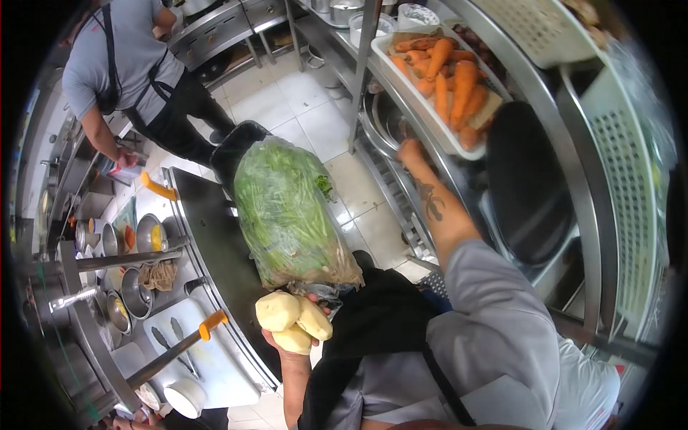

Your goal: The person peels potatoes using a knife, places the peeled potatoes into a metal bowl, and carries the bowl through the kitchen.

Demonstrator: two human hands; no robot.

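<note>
My left hand point(290, 346), palm up, is wrapped under three peeled potatoes point(278, 311) in a small stack. My right hand point(411, 152) reaches onto the rack's lower shelf, closed at the rim of a round metal bowl point(388, 115); its fingertips are partly hidden. Just above that forearm, a white tray point(469, 152) full of orange carrots point(441, 61) sits on the rack. A large clear plastic bag of leafy greens point(283, 208) stands in front of me, on the far side of the potatoes.
At left, a steel counter holds metal bowls point(136, 292), tongs point(183, 344) and a white cutting board point(229, 380). A person in a grey shirt point(132, 54) stands at the back left. A dark oval object point(530, 183) and perforated crates point(623, 186) occupy the right-hand rack.
</note>
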